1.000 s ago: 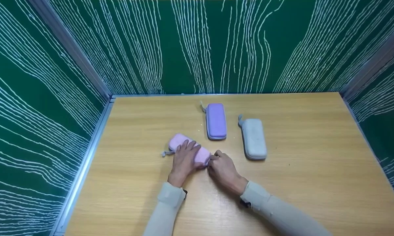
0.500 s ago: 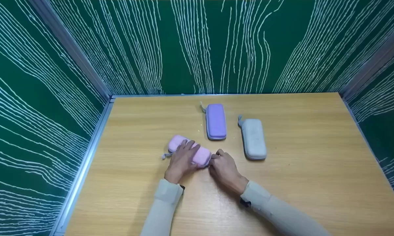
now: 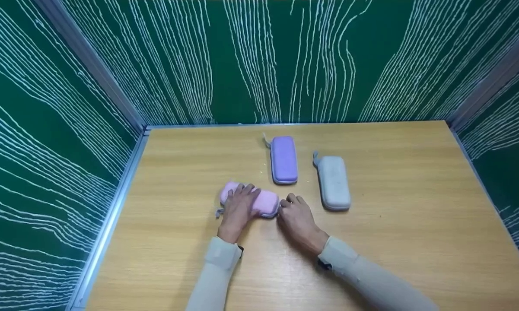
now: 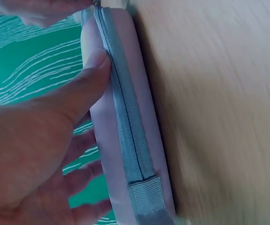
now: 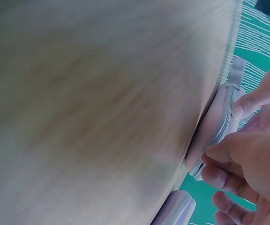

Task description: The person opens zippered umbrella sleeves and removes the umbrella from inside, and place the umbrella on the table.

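Observation:
A pink zippered case (image 3: 265, 202) lies on the table, its grey loop strap at the left end. My left hand (image 3: 238, 209) holds it, fingers spread over the top and thumb (image 4: 97, 61) against the side by the zipper. Along that side the grey zipper (image 4: 125, 105) runs with its two edges together. At the case's right end my right hand (image 3: 297, 219) pinches the zipper pull between thumb (image 5: 224, 149) and forefinger; the fingertips mostly hide the pull. The right hand's other fingers are curled.
A purple case (image 3: 284, 160) lies behind the pink one, and a grey case (image 3: 335, 183) lies to the right. Both have strap loops at their far left corners. Green panels (image 3: 250, 65) with white wavy lines enclose the wooden table (image 3: 415, 194) at the back and sides.
The pink case has turned a little, its left end coming nearer to me, so it lies more crosswise. My left hand has shifted slightly with it; the right hand stays at the right end.

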`<action>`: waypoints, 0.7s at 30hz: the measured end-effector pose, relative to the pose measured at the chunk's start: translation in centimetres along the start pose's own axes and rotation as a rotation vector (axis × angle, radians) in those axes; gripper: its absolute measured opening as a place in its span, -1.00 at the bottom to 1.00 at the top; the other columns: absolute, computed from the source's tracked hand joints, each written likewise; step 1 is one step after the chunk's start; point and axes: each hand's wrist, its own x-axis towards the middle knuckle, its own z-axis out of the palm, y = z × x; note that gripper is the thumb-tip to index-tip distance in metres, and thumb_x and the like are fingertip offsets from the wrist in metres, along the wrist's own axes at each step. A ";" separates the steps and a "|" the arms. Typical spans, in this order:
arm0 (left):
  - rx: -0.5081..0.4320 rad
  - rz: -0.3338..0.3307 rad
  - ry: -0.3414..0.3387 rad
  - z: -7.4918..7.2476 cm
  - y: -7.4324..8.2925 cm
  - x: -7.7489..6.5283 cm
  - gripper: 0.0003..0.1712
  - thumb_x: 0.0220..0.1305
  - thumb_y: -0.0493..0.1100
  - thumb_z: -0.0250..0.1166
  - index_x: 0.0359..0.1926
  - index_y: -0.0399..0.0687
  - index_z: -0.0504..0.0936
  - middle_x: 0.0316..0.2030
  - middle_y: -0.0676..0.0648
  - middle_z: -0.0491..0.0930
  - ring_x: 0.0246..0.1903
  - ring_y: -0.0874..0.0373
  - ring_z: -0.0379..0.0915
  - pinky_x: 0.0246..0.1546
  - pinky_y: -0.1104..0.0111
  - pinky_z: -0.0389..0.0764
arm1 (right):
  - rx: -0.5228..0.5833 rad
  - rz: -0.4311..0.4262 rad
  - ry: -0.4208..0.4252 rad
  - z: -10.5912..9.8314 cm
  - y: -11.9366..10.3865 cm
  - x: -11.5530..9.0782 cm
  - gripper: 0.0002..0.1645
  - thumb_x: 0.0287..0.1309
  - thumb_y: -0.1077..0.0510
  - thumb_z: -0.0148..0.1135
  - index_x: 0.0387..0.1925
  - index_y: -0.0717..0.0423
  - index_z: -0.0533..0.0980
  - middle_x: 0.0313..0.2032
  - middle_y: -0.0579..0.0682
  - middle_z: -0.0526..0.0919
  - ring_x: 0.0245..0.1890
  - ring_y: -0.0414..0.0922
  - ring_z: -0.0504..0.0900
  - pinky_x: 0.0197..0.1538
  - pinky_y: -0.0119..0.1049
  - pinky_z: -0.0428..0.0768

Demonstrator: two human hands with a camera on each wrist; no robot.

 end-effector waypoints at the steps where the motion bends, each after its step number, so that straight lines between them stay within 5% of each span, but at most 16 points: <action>1: 0.008 -0.008 0.002 0.1 0.1 0.0 -0.28 0.09 0.06 0.60 0.29 0.01 0.67 0.23 -0.07 0.64 0.27 -0.12 0.48 0.18 -0.06 0.54 | -0.013 -0.008 0.010 0.0 0.0 0.0 -0.94 -0.05 0.32 0.46 -0.52 0.13 0.73 -0.49 -0.04 0.65 -0.33 0.02 0.50 -0.24 -0.14 0.49; 7: 0.044 -0.047 0.023 0.5 0.7 -0.1 -0.24 0.07 0.12 0.58 0.30 0.02 0.67 0.25 -0.09 0.64 0.28 -0.14 0.48 0.19 -0.10 0.54 | -0.055 -0.034 0.052 0.1 0.0 -0.1 -0.85 -0.01 0.33 0.35 -0.57 0.07 0.70 -0.52 -0.06 0.62 -0.35 0.00 0.47 -0.26 -0.18 0.46; 14: 0.071 -0.098 0.012 0.7 1.3 -0.2 -0.22 0.10 0.18 0.55 0.34 0.06 0.65 0.30 -0.09 0.63 0.33 -0.18 0.47 0.20 -0.14 0.55 | -0.038 -0.029 -0.005 -0.1 -0.2 -0.2 -0.82 0.02 0.38 0.27 -0.52 0.12 0.72 -0.47 -0.02 0.64 -0.33 0.02 0.48 -0.24 -0.16 0.47; 21: 0.165 -0.128 0.052 1.0 2.0 -0.2 -0.25 0.11 0.23 0.53 0.30 0.10 0.66 0.21 -0.03 0.64 0.22 -0.09 0.51 0.01 0.00 0.62 | -0.036 -0.035 -0.021 -0.3 -0.2 -0.1 -0.83 0.01 0.37 0.28 -0.49 0.12 0.74 -0.46 0.01 0.64 -0.32 0.02 0.49 -0.24 -0.17 0.48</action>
